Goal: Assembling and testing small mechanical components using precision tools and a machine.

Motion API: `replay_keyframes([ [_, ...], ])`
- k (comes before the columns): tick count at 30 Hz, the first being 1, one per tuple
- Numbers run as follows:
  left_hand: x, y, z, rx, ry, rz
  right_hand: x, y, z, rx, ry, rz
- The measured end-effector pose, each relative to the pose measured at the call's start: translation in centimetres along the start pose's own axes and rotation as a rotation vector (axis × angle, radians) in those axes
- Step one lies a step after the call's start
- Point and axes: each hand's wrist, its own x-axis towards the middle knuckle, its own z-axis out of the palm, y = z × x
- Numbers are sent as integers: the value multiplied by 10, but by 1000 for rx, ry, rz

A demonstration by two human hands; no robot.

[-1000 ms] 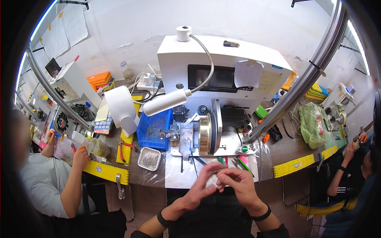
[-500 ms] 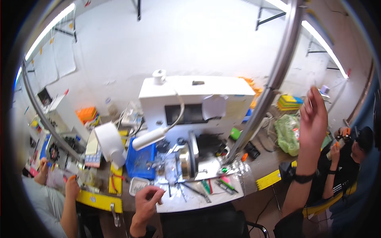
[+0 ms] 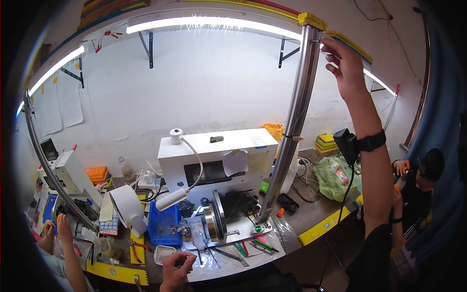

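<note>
My right hand (image 3: 344,68) is raised high beside the top of an upright metal post (image 3: 297,90). Its fingers are bent together near a small pin on the post; anything held between them is too small to make out. A dark band (image 3: 371,142) circles that wrist. Low down, my left hand (image 3: 177,270) is closed with thumb and forefinger together, by the front edge of the workbench. What it pinches, if anything, cannot be seen. Near it are a small white tray (image 3: 164,253) and a machine with a metal wheel (image 3: 212,221).
A white machine housing (image 3: 219,158) with a dark screen stands behind the wheel. Left of it are a blue tray (image 3: 163,224) and a white lamp (image 3: 127,207). Pens and tweezers lie in front. A green plastic bag (image 3: 334,177) sits right. Co-workers occupy both sides.
My right hand has risen and moved left to the post's top. The head view has tilted upward, bringing the light tube and shelf into sight. My left hand remains low and closed.
</note>
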Motion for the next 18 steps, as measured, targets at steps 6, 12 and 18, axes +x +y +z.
replay_keyframes([
  [6,0,2,7,37,-38,8,-15,0,9,-177,-71,-15],
  [12,-6,11,8,72,-38,-7,-25,0,2,-199,-113,-76],
  [18,-1,14,13,106,15,10,-78,16,-11,-244,-3,-86],
])
